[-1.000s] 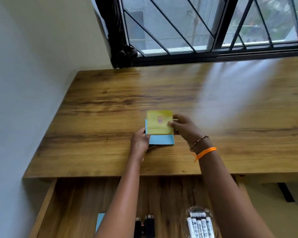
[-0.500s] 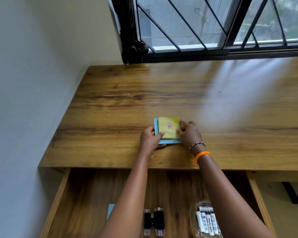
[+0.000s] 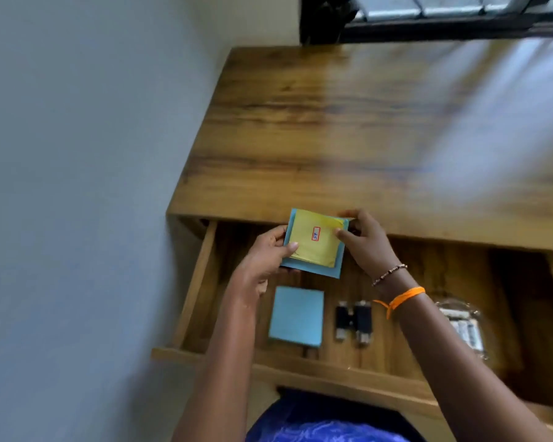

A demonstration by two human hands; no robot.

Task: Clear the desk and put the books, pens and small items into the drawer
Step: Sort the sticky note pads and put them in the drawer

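Observation:
A yellow sticky-note pad (image 3: 313, 239) with a small red-framed label lies stacked on a blue pad (image 3: 339, 266). Both hands hold this stack in the air above the open wooden drawer (image 3: 195, 282), near the desk's front edge. My left hand (image 3: 265, 256) grips the stack's left side with the thumb on top. Pinching the right upper corner is my right hand (image 3: 364, 244). The wooden desk (image 3: 332, 129) lies beyond.
Inside the drawer lie another blue pad (image 3: 297, 315), two black USB sticks (image 3: 354, 320) and a clear packet of batteries (image 3: 466, 330), partly behind my right arm. A grey wall stands left; a barred window (image 3: 460, 14) runs along the desk's far edge.
The stack of yellow and blue pads left the desk top and came toward me, held by both hands over the open drawer. The camera tilted down.

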